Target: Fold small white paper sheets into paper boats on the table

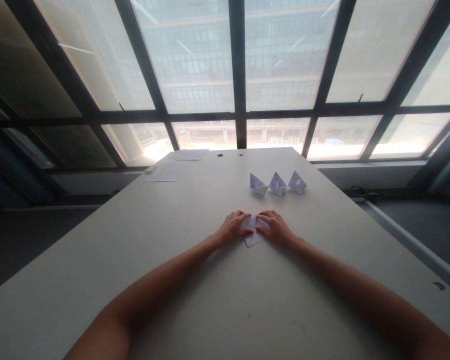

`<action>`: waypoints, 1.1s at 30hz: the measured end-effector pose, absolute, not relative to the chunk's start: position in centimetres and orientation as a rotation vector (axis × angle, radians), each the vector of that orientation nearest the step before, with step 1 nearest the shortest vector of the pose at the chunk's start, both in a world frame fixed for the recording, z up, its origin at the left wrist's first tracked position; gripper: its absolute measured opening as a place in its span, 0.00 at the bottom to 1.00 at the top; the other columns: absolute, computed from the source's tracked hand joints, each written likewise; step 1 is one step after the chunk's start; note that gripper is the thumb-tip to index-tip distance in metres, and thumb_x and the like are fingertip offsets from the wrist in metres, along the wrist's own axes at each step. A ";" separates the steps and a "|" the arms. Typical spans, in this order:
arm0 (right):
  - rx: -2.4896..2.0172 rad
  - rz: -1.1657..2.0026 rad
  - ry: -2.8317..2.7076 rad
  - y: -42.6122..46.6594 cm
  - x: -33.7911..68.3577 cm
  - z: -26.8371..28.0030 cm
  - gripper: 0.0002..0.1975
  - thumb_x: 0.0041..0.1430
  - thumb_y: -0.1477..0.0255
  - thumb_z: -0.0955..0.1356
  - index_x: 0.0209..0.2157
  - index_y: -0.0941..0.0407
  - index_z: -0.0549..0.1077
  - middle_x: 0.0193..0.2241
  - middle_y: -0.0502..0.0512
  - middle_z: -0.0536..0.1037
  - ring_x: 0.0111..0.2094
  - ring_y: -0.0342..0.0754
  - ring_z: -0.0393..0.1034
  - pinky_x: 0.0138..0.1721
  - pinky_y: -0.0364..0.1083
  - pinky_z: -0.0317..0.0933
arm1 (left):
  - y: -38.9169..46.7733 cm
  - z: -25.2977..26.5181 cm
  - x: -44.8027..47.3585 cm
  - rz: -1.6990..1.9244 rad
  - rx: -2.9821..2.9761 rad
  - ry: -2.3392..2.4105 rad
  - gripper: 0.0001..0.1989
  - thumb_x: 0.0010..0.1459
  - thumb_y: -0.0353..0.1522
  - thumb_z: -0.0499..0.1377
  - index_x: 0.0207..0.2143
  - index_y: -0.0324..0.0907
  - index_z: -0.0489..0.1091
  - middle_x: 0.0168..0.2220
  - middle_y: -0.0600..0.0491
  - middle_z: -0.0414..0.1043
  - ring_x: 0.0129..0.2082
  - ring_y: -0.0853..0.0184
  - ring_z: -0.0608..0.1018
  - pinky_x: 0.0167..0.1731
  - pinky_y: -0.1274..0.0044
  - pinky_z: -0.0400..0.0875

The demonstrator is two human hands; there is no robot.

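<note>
A small folded piece of white paper (254, 240) lies on the table in front of me, one corner pointing towards me. On its left side my left hand (234, 227) grips it, thumb and fingers closed over the edge. My right hand (275, 227) holds the opposite side the same way. The fingers partly cover the paper's upper half. Just beyond my hands, three folded paper boats stand in a row: a left one (258, 186), a middle one (277, 185) and a right one (297, 183).
The long white table (165, 290) runs towards a wall of windows (195, 55). Flat sheets of white paper (163, 172) lie at its far left. Two dark round holes, one of them a larger hole (220, 155), sit near the far edge. A dark mark (439, 285) is at the right.
</note>
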State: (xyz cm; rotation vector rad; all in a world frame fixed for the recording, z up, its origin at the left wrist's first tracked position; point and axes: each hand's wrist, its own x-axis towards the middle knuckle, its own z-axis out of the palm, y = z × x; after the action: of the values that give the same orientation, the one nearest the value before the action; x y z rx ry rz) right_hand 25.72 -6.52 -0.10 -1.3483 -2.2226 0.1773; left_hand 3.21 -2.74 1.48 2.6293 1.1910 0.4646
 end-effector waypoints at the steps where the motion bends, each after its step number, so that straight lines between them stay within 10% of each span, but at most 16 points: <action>1: -1.350 0.183 -2.223 -6.5 25.7 -0.1 0.21 0.62 0.64 0.68 0.56 0.53 0.72 0.54 0.60 0.73 0.55 0.56 0.63 0.58 0.54 0.56 | -2.7 1.5 3.2 0.450 2.614 1.244 0.30 0.55 0.43 0.66 0.57 0.41 0.67 0.51 0.44 0.70 0.51 0.55 0.72 0.54 0.68 0.64; 16: -1.360 0.172 -2.210 -6.5 25.7 -0.3 0.22 0.61 0.65 0.68 0.57 0.55 0.71 0.53 0.60 0.73 0.55 0.55 0.63 0.59 0.53 0.56 | -3.2 3.2 3.1 0.111 2.448 1.682 0.21 0.54 0.49 0.64 0.39 0.42 0.73 0.42 0.43 0.77 0.46 0.49 0.76 0.47 0.63 0.66; 24: -1.290 0.285 -2.098 -6.0 25.9 -0.5 0.28 0.57 0.64 0.72 0.58 0.55 0.69 0.51 0.61 0.76 0.53 0.56 0.68 0.56 0.53 0.59 | -2.8 1.7 3.5 0.617 2.398 1.318 0.10 0.54 0.38 0.63 0.27 0.41 0.72 0.32 0.52 0.71 0.34 0.63 0.73 0.36 0.74 0.66; 33: -1.060 0.783 -1.564 -5.7 25.5 -0.3 0.34 0.49 0.60 0.76 0.56 0.57 0.69 0.38 0.56 0.80 0.36 0.52 0.74 0.37 0.49 0.69 | -3.2 1.7 4.3 1.110 1.834 1.023 0.20 0.51 0.45 0.65 0.24 0.40 0.65 0.22 0.60 0.63 0.24 0.72 0.65 0.25 0.80 0.59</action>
State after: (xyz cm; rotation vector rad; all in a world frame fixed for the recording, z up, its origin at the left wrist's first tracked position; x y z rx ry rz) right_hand 25.49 -5.66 -0.27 -1.0601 -1.5642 0.7827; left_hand 4.34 -3.22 1.72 1.8343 1.0229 1.1097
